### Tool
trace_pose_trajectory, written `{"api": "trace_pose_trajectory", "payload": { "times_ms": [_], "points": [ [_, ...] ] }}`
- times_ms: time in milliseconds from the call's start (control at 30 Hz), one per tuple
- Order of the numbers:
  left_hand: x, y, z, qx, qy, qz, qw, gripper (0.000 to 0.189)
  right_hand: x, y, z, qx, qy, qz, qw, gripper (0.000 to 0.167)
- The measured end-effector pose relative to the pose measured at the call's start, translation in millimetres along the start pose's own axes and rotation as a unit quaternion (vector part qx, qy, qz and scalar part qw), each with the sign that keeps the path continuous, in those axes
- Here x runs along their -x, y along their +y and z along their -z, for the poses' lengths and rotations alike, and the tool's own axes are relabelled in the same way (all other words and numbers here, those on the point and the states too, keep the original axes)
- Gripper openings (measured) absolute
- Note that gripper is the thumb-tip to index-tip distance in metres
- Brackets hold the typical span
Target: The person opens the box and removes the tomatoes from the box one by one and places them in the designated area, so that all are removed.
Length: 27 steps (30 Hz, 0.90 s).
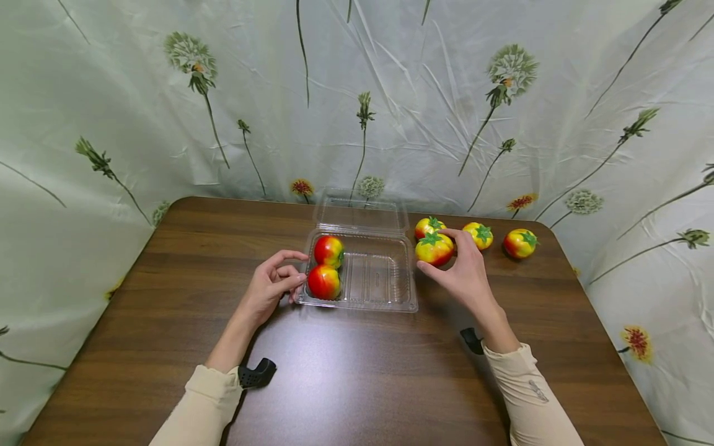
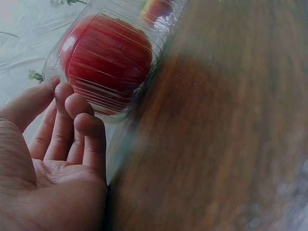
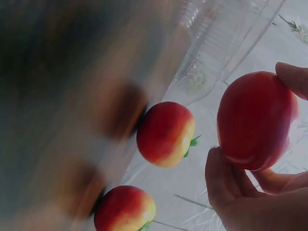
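An open clear plastic container (image 1: 379, 306) sits on the table, its lid (image 1: 361, 210) folded back. Two red-and-yellow tomatoes (image 1: 324, 282) with green leafy tops lie in its left side. My left hand (image 1: 271, 282) pinches the left rim between thumb and fingers; in the left wrist view the thumb (image 2: 29, 106) meets the rim beside a tomato (image 2: 108, 57). Between the thumb and fingers of my right hand (image 1: 467, 269) is another tomato (image 1: 434, 249), just right of the container. The right wrist view shows this tomato (image 3: 257, 120) held up off the table.
Behind and right of the held tomato stand three more: one partly hidden tomato (image 1: 426, 225), a middle tomato (image 1: 480, 235) and a far right tomato (image 1: 520, 243). The brown wooden table (image 1: 334, 384) ends at a floral curtain (image 1: 413, 124).
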State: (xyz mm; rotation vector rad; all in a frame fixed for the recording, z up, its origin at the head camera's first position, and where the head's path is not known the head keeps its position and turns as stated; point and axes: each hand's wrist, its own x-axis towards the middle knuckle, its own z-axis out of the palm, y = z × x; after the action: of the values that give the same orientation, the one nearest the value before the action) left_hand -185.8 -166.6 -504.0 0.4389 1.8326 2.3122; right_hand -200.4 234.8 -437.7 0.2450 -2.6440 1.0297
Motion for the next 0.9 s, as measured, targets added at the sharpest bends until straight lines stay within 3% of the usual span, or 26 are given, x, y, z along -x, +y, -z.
{"api": "trace_pose_trajectory", "payload": {
  "times_ms": [333, 600, 900],
  "points": [
    [0.0, 0.6, 0.1, -0.002, 0.002, 0.001, 1.0000, 0.034, 3.7, 7, 3, 0.016, -0.056, -0.052, 0.9969, 0.078],
    [-0.7, -0.6, 0.8, -0.005, -0.001, 0.001, 1.0000, 0.036, 4.1, 13, 0, 0.027, -0.054, -0.059, 0.9965, 0.078],
    [-0.4, -2.7, 2.1, -0.006, -0.002, -0.002, 1.0000, 0.035, 4.8, 21, -5, 0.039, -0.083, -0.073, 0.9931, 0.077]
  ]
}}
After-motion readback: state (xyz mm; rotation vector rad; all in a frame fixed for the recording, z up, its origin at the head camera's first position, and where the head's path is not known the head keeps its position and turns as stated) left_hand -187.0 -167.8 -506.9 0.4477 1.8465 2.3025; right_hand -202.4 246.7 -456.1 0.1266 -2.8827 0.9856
